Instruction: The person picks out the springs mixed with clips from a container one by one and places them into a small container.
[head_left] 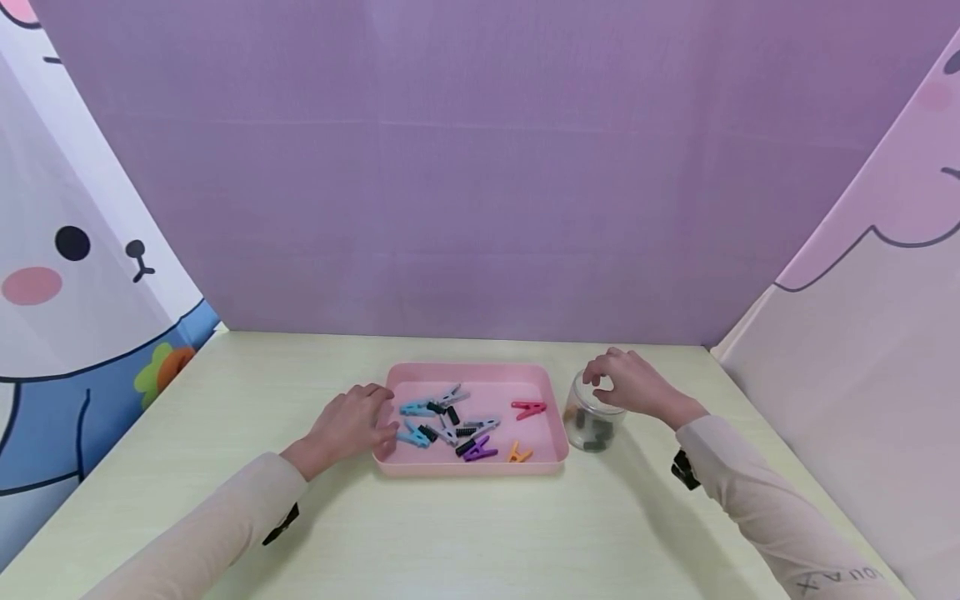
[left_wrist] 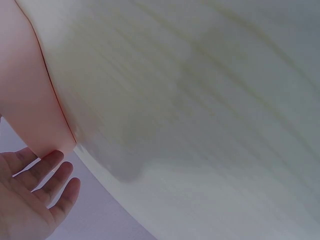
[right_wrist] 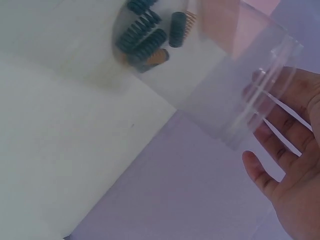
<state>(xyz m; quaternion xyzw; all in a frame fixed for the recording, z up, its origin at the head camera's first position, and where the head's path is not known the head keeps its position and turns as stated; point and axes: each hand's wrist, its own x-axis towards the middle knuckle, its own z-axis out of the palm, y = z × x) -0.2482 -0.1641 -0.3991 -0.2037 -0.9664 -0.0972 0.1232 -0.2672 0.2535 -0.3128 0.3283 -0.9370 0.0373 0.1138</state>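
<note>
Head: left hand (head_left: 352,423) at the left rim of the pink tray (head_left: 551,421), fingers loosely extended, holding nothing; clips (head_left: 450,421) lie just right of the fingertips. Right hand (head_left: 633,385) rests over the clear jar (head_left: 594,421) mouth, right of the tray.

Left wrist: fingers (left_wrist: 52,177) straight, touching the tray wall.

Right wrist: fingers (right_wrist: 280,145) spread at the jar rim, no firm clamp; dark springs (right_wrist: 147,37) inside at the bottom.

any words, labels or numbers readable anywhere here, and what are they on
Right sleeve: pale letters near the cuff, seen upside down from the head camera; they look like "XAX" and "OUA", but they are too faint to read with certainty.
Clear jar, pink tray and clips: no label or print shows.
Side curtains: cartoon drawings only, no words.
</note>
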